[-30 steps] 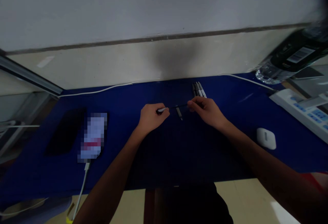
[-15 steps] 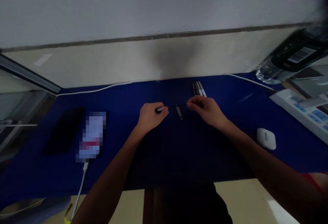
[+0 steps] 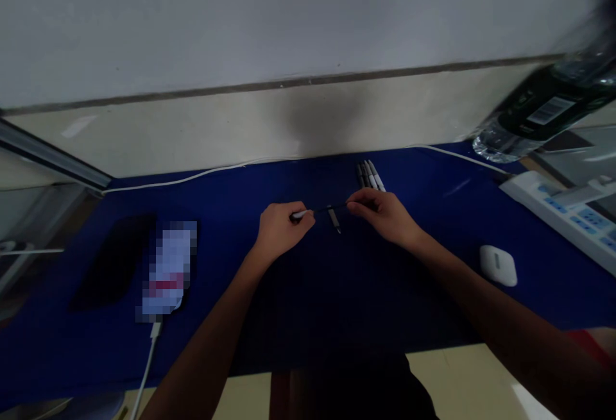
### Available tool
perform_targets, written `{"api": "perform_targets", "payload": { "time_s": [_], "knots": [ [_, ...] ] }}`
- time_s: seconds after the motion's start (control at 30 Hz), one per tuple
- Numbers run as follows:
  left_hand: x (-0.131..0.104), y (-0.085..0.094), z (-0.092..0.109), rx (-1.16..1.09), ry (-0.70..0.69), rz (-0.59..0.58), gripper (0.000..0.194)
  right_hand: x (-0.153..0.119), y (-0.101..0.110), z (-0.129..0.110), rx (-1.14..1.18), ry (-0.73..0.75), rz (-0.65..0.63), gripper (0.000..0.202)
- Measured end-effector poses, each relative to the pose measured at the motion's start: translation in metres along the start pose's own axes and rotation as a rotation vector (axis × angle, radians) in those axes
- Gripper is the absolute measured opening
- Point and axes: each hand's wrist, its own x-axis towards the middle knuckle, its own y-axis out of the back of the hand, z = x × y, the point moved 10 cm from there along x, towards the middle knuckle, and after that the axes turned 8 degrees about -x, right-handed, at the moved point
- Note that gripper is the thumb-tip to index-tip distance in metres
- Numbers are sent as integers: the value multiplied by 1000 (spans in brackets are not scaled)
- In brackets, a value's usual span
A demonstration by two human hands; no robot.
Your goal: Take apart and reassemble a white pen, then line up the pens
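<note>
My left hand (image 3: 282, 229) is closed around a white pen barrel (image 3: 300, 215) with a dark end. From the barrel a thin dark pen refill (image 3: 330, 208) runs across to my right hand (image 3: 386, 216), whose thumb and forefinger pinch its far end. Just below the refill, a grey pen piece with a pointed tip (image 3: 333, 219) lies on the blue tabletop (image 3: 308, 298). Several pens (image 3: 370, 175), some dark and some white, lie side by side behind my right hand, which partly covers their near ends.
On the left lie a lit phone (image 3: 171, 266) with a white cable (image 3: 148, 359) and a dark flat object (image 3: 115, 260). A white earbud case (image 3: 498, 265), a power strip (image 3: 563, 218) and a plastic bottle (image 3: 543, 109) are on the right. A wall (image 3: 202, 128) borders the back.
The whole scene sits slightly lower in the view, as the camera has tilted. Both hands keep their hold on the barrel and refill, with nearly the same gap between them.
</note>
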Motion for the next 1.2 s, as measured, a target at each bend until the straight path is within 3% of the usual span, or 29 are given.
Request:
{"api": "perform_targets", "payload": {
  "time_s": [0.17,0.43,0.63,0.87,1.1,1.2],
  "knots": [
    [-1,3,2,-2,-13,12,31,-3,-3,-4,-46,8,-52,40],
    [-2,1,3,39,-23,7,31,0,-3,1,-1,-12,-15,23],
    [-2,-1,3,9,-37,-2,32,-1,-3,1,-50,-16,-32,41],
    [-1,1,2,-9,-14,5,31,-2,2,-5,2,13,13,22],
    [-2,1,1,-60,-4,6,32,-3,1,-3,-51,2,-17,43],
    [-2,2,1,-58,-8,11,30,-3,3,-6,-59,13,1,37]
  ]
}}
